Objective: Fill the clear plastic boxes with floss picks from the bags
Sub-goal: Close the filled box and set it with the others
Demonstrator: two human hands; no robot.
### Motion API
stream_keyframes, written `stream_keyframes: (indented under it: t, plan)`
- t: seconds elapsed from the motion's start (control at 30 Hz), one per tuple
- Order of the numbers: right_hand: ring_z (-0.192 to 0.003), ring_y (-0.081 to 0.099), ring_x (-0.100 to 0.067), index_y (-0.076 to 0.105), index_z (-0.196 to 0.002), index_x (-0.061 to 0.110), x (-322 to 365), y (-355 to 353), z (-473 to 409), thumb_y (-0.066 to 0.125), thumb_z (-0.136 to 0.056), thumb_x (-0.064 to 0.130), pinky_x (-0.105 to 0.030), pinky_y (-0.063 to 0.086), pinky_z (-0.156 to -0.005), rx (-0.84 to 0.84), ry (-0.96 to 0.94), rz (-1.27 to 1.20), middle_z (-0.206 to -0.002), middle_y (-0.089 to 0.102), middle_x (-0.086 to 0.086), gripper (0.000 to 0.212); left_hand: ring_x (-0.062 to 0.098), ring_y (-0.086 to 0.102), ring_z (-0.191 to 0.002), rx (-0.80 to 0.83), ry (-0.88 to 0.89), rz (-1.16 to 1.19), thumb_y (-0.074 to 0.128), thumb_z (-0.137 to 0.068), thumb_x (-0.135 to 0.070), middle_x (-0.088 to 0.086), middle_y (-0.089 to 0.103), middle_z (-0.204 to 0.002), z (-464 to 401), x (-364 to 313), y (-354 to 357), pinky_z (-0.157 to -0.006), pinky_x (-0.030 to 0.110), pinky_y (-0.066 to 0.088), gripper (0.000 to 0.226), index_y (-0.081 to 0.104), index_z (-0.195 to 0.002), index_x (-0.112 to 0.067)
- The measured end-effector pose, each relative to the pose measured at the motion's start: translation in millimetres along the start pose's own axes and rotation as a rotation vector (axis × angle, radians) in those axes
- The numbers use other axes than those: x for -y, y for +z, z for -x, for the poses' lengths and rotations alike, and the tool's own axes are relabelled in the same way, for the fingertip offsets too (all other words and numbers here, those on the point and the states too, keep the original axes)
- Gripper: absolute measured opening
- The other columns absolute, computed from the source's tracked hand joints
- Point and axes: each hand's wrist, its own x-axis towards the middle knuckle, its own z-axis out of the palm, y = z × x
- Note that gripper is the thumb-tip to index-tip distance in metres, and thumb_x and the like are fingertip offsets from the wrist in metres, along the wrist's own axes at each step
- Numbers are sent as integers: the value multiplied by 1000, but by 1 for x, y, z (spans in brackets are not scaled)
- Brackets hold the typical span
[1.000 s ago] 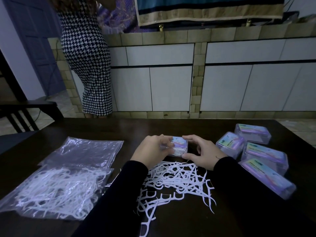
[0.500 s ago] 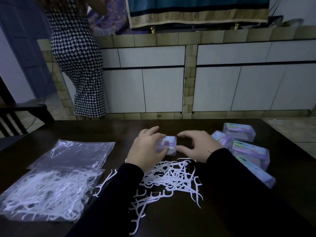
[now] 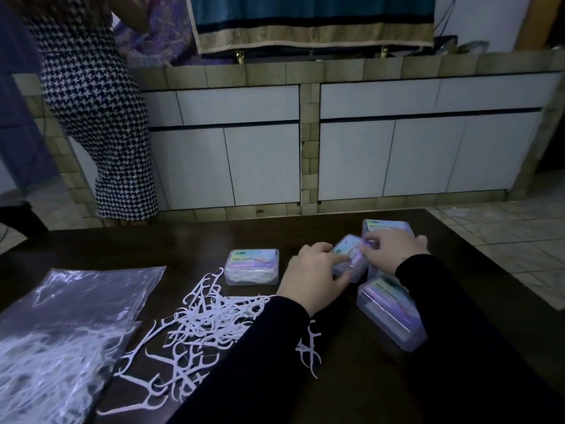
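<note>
Boxes first: the clear plastic box (image 3: 348, 258) I now have between my hands looks light, hard-walled and slick, with a thin hinged lid that could pop or crack if squeezed across the top, so I judge the safe hold is on the short side walls, thumb low and fingers opposite. My left hand (image 3: 315, 276) curls round its near-left corner, forefinger laid across the label, thumb low on the near side; my right hand (image 3: 394, 252) pinches the far-right edge with bent fingertips. Three more boxes (image 3: 391, 313) sit just under and beyond my right fingers, touching one another. Half a second ago both hands were clamped on another box; that filled box (image 3: 252, 266) now stands free, just left of my left knuckles, and both hands have shifted right onto this one. Loose floss picks (image 3: 195, 325) lie tangled below my left wrist; they are springy, featherlight and snag on each other, best taken as a small pinch. The bags (image 3: 61, 332) lie well left of my fingers, unmoved.
</note>
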Motion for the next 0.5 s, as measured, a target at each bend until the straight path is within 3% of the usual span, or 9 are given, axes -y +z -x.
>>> stream_keyframes:
  t: [0.07, 0.13, 0.23, 0.33, 0.5]
  plan:
    - [-114, 42, -25, 50, -132, 36, 4, 0, 3, 44, -96, 49, -41, 31, -96, 15, -33, -11, -126, 52, -4, 38, 15, 45, -121, -25, -23, -36, 53, -92, -47, -3, 52, -133, -1, 8, -5, -99, 37, 42, 35, 60, -122, -30]
    - [-117, 45, -22, 50, -133, 34, 15, -1, 9, 46, -96, 49, -42, 31, -102, 40, -102, 1, -125, 55, -1, 40, 10, 52, -102, -49, -55, 20, 57, -89, -50, -5, 58, -110, 2, 19, -13, -82, 26, 46, 27, 64, -102, -27]
    - [-112, 50, -20, 54, -127, 28, 38, 1, 19, 47, -95, 53, -46, 30, -107, 32, -160, 53, -116, 61, 0, 42, 3, 48, -78, -31, -81, 45, 64, -84, -51, -10, 54, -90, 7, 39, -24, -60, 17, 34, 22, 55, -88, -31]
    - [-104, 54, -19, 57, -121, 23, 57, 10, 23, 54, -89, 56, -45, 36, -103, 2, -186, 115, -106, 62, 0, 46, 2, 51, -77, -15, -106, 21, 69, -80, -50, -9, 59, -94, 8, 59, -31, -62, 18, 38, 25, 55, -89, -32]
    - [-100, 56, -21, 54, -121, 17, 83, 34, 23, 65, -86, 44, -40, 46, -93, -55, -156, 66, -107, 60, -3, 46, 5, 53, -87, 60, -152, 35, 68, -84, -40, -9, 58, -114, 4, 82, -44, -70, 20, 42, 22, 55, -101, -38]
